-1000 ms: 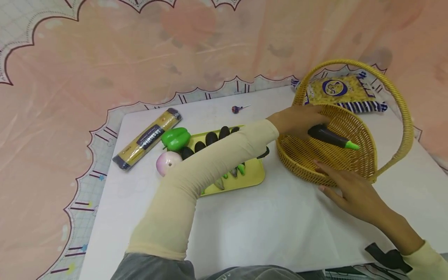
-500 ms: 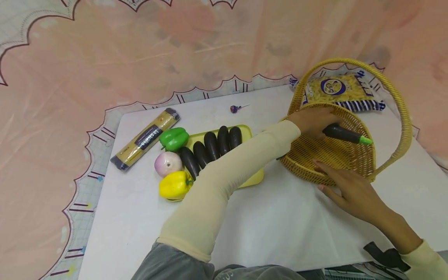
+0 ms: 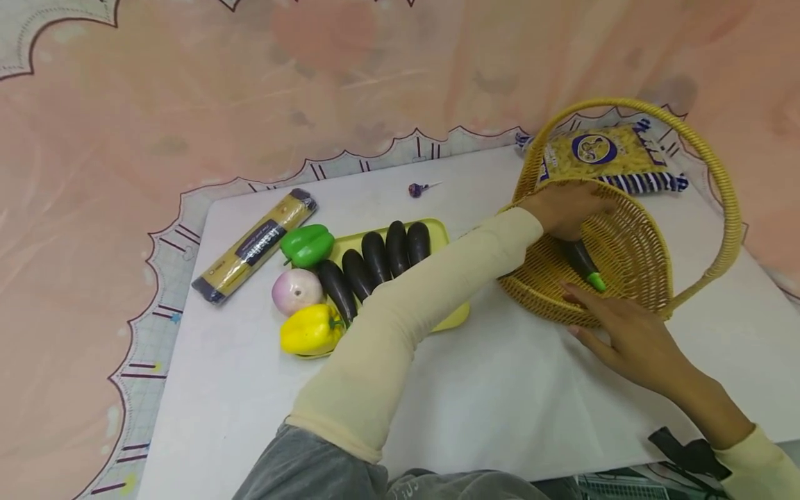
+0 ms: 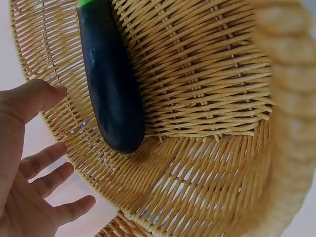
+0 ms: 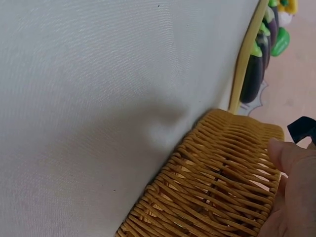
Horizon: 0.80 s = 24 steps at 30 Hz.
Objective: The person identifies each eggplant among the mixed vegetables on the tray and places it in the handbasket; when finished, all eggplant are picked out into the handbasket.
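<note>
Eggplant (image 4: 111, 79) lies in the woven basket (image 3: 640, 243), clear of your left hand (image 3: 567, 207) with its spread fingers, while your right hand (image 3: 634, 344) rests at the rim, grip unclear, and at least five other eggplants (image 3: 376, 257) are left on the yellow tray (image 3: 453, 319).

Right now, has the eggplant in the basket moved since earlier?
Yes: against the basket in the head view, the eggplant has swung, its green tip shifting left and toward the near side.
</note>
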Available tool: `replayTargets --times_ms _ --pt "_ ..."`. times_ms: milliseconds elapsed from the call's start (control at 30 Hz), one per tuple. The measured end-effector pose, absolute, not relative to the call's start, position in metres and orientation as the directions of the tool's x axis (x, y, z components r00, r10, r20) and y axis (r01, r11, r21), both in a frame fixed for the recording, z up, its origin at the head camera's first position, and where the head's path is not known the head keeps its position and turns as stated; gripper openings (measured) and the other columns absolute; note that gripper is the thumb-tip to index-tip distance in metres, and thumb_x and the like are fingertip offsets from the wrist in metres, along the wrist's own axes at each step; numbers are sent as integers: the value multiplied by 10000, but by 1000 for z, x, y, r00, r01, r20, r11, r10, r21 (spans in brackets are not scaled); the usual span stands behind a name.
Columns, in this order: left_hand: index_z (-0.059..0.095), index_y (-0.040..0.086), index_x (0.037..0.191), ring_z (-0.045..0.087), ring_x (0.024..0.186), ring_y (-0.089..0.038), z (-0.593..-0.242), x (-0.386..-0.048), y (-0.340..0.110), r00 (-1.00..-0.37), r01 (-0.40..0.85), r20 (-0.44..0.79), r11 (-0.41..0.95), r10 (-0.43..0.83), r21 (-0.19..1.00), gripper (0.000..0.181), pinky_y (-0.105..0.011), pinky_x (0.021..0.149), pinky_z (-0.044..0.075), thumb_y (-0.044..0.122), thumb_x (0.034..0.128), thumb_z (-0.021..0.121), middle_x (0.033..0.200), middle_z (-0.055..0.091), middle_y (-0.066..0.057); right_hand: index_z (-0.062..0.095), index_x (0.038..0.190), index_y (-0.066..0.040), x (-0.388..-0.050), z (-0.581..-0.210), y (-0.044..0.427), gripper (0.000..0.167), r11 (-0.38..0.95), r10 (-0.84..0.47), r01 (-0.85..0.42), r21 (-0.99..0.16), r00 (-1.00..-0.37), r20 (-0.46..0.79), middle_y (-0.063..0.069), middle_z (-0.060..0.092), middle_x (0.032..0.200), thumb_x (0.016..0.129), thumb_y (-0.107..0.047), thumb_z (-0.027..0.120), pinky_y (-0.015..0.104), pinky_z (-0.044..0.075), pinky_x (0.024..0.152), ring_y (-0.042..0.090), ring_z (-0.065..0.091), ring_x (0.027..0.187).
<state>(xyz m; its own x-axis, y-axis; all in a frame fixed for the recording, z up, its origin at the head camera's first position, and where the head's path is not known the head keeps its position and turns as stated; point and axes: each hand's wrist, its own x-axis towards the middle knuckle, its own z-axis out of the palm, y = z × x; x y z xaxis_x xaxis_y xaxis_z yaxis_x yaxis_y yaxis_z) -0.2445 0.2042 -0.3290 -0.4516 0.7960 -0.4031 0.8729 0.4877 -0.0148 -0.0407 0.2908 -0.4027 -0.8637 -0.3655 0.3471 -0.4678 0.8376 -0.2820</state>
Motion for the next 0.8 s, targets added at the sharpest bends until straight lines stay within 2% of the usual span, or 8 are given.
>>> replayTargets --times_ms 67,267,400,600,667,800 --pt "191 438 1543 134 1493 -149 -328 -243 204 -451 874 -401 485 797 -20 641 -361 1159 277 354 1000 520 1638 92 64 465 1464 -146 -41 -403 291 796 838 -363 -465 -285 -865 347 116 734 952 747 -147 811 538 514 685 276 671 739" --pt "163 451 1546 121 1499 -161 -325 -242 197 -440 887 -384 461 812 -42 648 -425 1187 199 400 999 506 1641 75 61 446 1479 -157 -41 -402 290 816 840 -354 -449 -304 -879 320 141 715 1105 751 -158 813 576 505 740 307 685 800" --pt "174 433 1550 136 1497 -160 -322 -242 182 -405 905 -366 423 838 -32 653 -466 1186 189 400 996 517 1638 103 37 447 1479 -156 -40 -403 289 810 841 -354 -449 -303 -879 320 141 709 1132 756 -172 812 585 502 751 256 670 737" --pt "230 391 1550 218 1472 -178 -316 -241 137 -358 928 -318 372 878 -18 652 -481 1171 236 432 981 547 1585 238 7 452 1478 -159 -41 -402 290 797 842 -363 -459 -285 -871 332 122 693 1192 767 -225 808 575 510 748 124 578 607" --pt "264 380 1542 208 1477 -202 -315 -242 119 -357 929 -311 370 881 -17 624 -510 1169 226 439 985 538 1587 244 -2 454 1477 -164 -41 -402 290 789 842 -361 -456 -287 -873 329 118 687 1208 774 -243 805 572 510 745 122 571 606" --pt "321 340 1527 212 1476 -242 -313 -245 84 -350 928 -296 372 889 20 581 -567 1163 197 442 992 525 1595 245 -29 447 1483 -177 -40 -403 290 798 843 -351 -449 -298 -877 328 120 676 1231 774 -255 805 573 509 738 213 643 698"
